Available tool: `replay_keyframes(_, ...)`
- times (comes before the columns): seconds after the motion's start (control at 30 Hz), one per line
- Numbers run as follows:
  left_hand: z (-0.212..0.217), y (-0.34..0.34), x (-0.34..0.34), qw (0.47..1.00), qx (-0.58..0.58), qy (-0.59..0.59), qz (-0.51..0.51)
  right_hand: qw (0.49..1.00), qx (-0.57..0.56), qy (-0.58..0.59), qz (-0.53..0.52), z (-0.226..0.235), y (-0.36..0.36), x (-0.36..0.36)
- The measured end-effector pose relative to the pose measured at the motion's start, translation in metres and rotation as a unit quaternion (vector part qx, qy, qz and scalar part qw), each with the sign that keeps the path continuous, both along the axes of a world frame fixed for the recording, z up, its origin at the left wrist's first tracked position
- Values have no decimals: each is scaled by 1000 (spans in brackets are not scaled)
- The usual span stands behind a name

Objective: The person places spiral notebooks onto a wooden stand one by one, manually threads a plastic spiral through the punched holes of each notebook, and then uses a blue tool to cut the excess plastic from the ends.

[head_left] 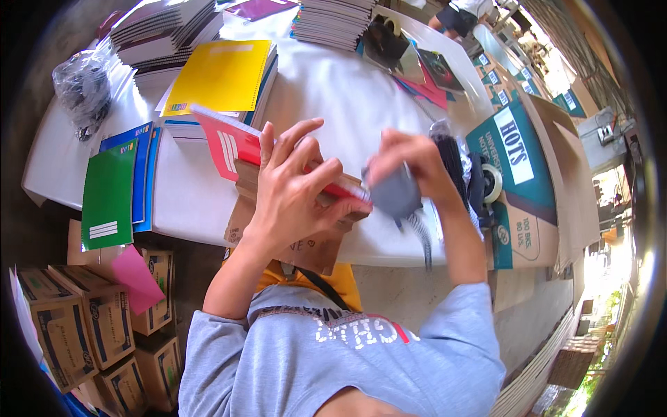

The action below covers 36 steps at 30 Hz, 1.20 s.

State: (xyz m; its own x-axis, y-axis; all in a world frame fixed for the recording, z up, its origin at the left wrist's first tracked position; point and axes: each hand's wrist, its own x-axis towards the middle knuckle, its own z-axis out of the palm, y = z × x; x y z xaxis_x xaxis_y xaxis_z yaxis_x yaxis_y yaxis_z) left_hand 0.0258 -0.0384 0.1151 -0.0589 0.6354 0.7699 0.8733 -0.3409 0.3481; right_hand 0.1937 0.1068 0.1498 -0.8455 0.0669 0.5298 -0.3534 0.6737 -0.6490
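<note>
My left hand (295,177) grips a red notebook (227,147), its thumb and index finger pinching near the right end. The notebook is held tilted above the table's near edge, partly hidden by the hand. My right hand (410,156) is closed around a dark grey rounded object (396,194), smeared by motion, at the notebook's right end. I cannot make out its kind, nor whether it touches the notebook. A ribbed dark strip (420,233) hangs below it. Under my left hand is brown cardboard (316,251) with handwriting.
The white-covered table (333,90) bears a yellow notebook (219,76) on a stack, green (110,194) and blue notebooks, and more stacks behind. At right stand a bundle of black coils (450,163), a tape roll (492,182) and a teal carton (514,187). Cartons (104,316) are piled lower left.
</note>
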Motion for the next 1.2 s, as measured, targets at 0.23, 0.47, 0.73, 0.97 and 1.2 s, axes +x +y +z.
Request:
replay_keyframes(0.23, 1, 1, 2, 1000, -4, -9, -5, 994, -52, -67, -73, 0, -5, 2)
replay_keyframes(0.47, 5, 5, 0, 1000, -6, -8, -13, 990, -23, -40, -135, -1, -4, -3)
replay_keyframes(0.73, 0, 5, -2, 996, 1, -90, -22, 975, -65, 37, -207, -6, -2, -8)
replay_keyframes(0.97, -1, 11, 0, 994, -5, -109, -32, 975, -108, 4, -194, -15, 12, 4)
replay_keyframes(1.2, -1, 12, 0, 995, 11, -100, -19, 987, -96, 38, -124, 5, -15, -13)
